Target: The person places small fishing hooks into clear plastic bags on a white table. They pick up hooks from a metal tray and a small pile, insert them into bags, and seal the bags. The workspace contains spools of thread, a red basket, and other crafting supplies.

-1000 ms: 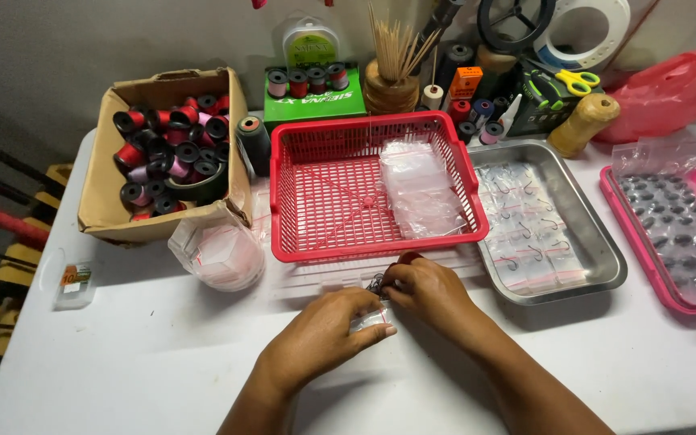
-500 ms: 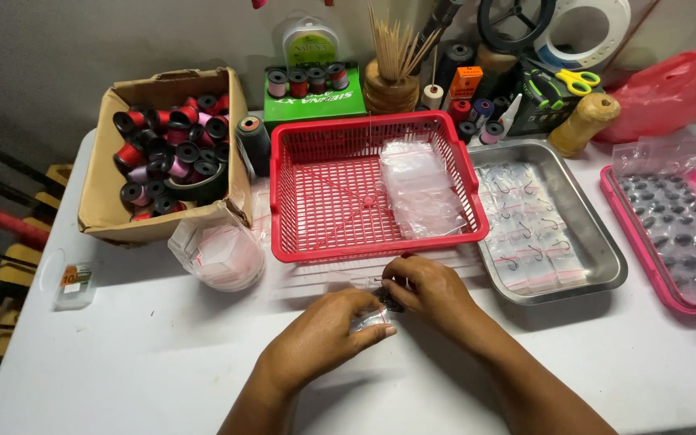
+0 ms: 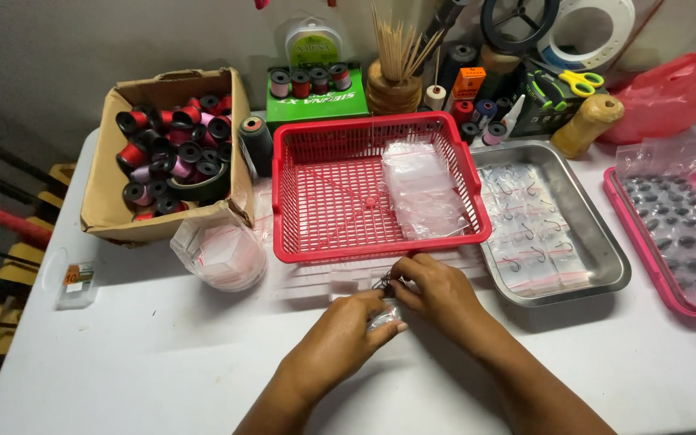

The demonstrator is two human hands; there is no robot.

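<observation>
My left hand (image 3: pixel 346 334) grips a small clear plastic bag (image 3: pixel 383 316) on the white table (image 3: pixel 163 354). My right hand (image 3: pixel 437 292) pinches a small dark metal piece (image 3: pixel 383 282) at the bag's mouth; what it is stays too small to tell. Both hands meet just in front of the red plastic basket (image 3: pixel 324 197), which holds a stack of clear bags (image 3: pixel 422 187).
A steel tray (image 3: pixel 606 250) with bagged hooks lies right of the basket, and a pink tray (image 3: pixel 646 242) of dark weights beyond it. A cardboard box (image 3: pixel 106 185) of thread spools and a bag of packets (image 3: pixel 221 251) sit left. Spools, scissors, twine stand behind.
My hands have stayed in place, with only slight finger motion at the small bag.
</observation>
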